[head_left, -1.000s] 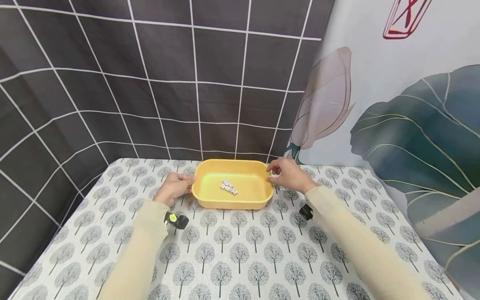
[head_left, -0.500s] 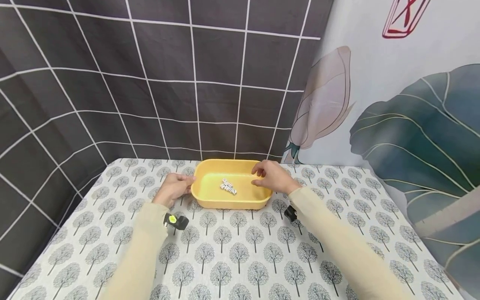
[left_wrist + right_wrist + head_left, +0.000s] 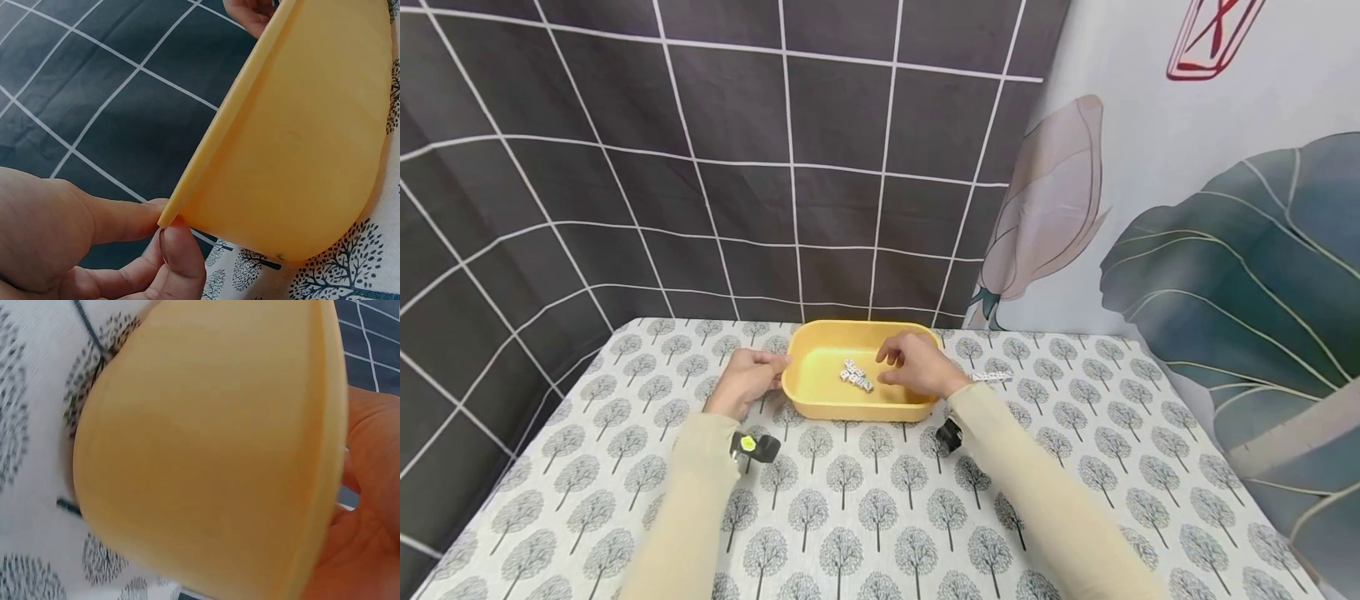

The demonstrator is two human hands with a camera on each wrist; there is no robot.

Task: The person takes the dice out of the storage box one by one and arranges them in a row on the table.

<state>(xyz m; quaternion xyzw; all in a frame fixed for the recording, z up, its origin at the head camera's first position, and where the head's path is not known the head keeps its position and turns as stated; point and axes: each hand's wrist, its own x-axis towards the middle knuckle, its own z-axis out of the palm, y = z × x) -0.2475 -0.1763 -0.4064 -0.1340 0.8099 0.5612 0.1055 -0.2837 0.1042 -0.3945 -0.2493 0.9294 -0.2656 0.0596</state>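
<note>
A yellow oval-cornered plastic tub point(image 3: 850, 412) stands on the table near its back edge. Small white cubes point(image 3: 857, 376) with dark marks, dice-like, lie in a loose cluster on its floor. My left hand point(image 3: 747, 379) pinches the tub's left rim between thumb and finger, as the left wrist view of the tub point(image 3: 300, 125) shows closely. Over the right half of the tub hovers my right hand point(image 3: 917, 364), its thumb and fingers bent apart beside the cubes, with nothing seen between them. The tub's wall point(image 3: 206, 444) hides most of that hand's fingers in the right wrist view.
A short row of white cubes point(image 3: 992, 377) lies on the table just right of the tub. The tree-print cloth point(image 3: 880, 517) covers the table. A dark gridded curtain point(image 3: 835, 208) hangs right behind it, and a floral curtain point(image 3: 1210, 250) on the right.
My right hand has moved left from the tub's right rim to over its inside, close to the cubes, uncovering the row on the table. My left hand stays on the rim.
</note>
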